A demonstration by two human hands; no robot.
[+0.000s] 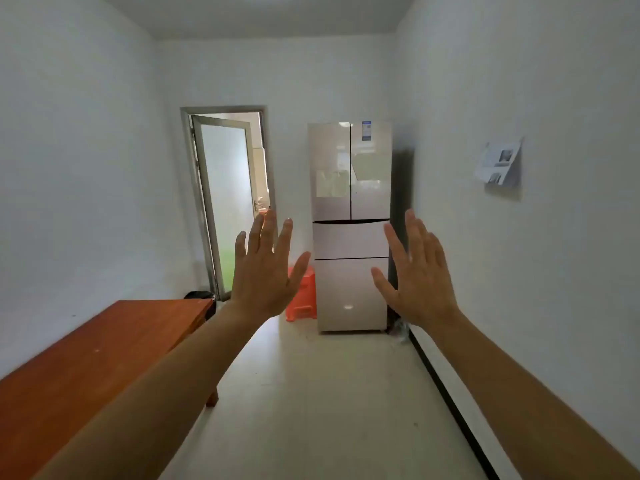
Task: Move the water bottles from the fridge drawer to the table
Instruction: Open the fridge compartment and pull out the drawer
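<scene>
A tall pale fridge (349, 188) stands against the far wall, its two upper doors and two lower drawers (349, 240) all closed. No water bottles show. A long reddish-brown wooden table (86, 368) runs along the left wall. My left hand (265, 268) and my right hand (417, 271) are both raised in front of me with fingers straight and spread, backs toward the camera, holding nothing. They are well short of the fridge.
An orange plastic stool (304, 299) sits left of the fridge. A glass door (227, 206) stands ajar at the far left. A dark bin (199, 295) is beyond the table's end. Papers (500, 164) hang on the right wall. Pale floor (322, 393) stretches ahead.
</scene>
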